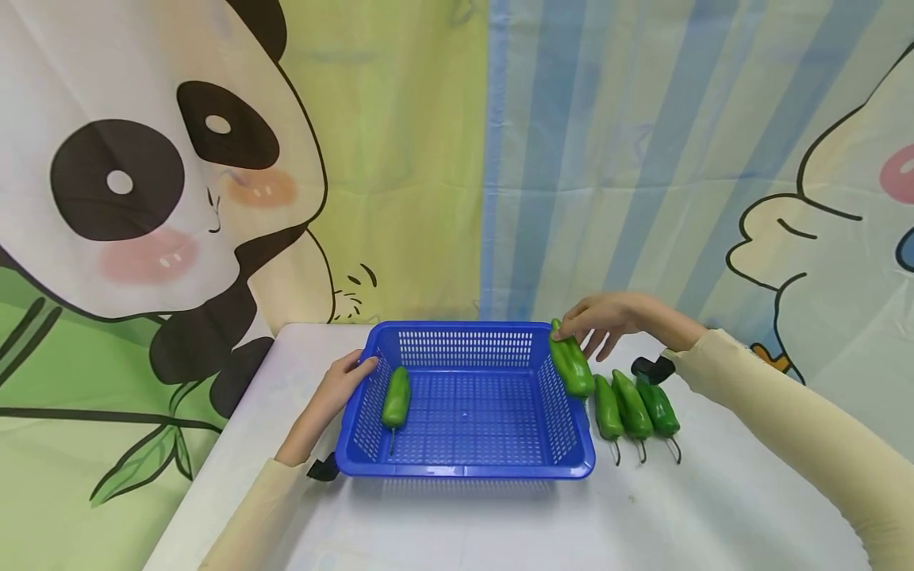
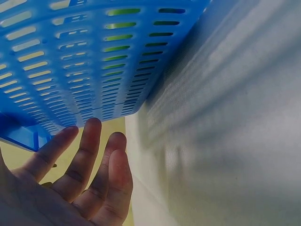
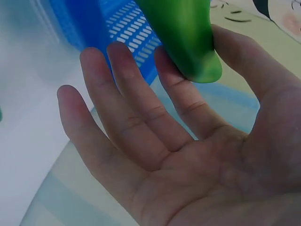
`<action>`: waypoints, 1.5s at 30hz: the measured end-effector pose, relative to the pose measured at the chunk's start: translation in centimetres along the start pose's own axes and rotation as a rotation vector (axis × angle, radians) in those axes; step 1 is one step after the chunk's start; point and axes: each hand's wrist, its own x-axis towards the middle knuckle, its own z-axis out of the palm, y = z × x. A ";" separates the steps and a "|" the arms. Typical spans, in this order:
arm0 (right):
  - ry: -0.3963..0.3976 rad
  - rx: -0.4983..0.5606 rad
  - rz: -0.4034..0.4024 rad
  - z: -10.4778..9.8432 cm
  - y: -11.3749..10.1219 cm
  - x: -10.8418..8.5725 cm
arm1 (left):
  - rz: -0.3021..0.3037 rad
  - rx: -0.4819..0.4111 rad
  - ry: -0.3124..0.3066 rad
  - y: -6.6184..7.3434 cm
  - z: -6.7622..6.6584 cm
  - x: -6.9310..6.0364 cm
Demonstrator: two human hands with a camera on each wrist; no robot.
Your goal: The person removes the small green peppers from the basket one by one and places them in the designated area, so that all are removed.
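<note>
A blue plastic basket (image 1: 464, 471) with slotted walls stands on the table. My left hand (image 1: 339, 394) holds its left rim, thumb over the edge; in the left wrist view the fingers (image 2: 84, 162) lie along the outside of the slotted wall (image 2: 94, 61). My right hand (image 1: 607, 317) pinches the tip of a green pepper (image 1: 571, 366) above the basket's right rim. The right wrist view shows that pepper (image 3: 188, 37) between thumb and index finger, the other fingers spread. Another green pepper (image 1: 396, 399) lies inside the basket at the left, stem towards me.
Right of the basket, three green peppers lie side by side: a near one (image 1: 608, 408), a middle one (image 1: 631, 404) and a darker one (image 1: 658, 406). The white table (image 1: 428, 531) meets a cartoon-printed curtain (image 1: 407, 198) at the back.
</note>
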 end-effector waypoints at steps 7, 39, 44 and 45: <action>-0.001 0.057 0.010 -0.7 2.4 -1.0 | -0.005 0.009 0.003 0.1 0.1 -0.1; 0.101 0.042 0.201 -2.9 15.5 -2.7 | -0.012 0.007 0.011 -0.2 0.1 0.1; 0.134 -0.019 0.236 -3.2 17.1 -3.6 | -0.009 0.004 0.013 -0.2 0.2 0.1; 0.143 -0.035 0.246 -3.2 17.4 -3.7 | -0.009 0.004 0.013 -0.2 0.2 0.2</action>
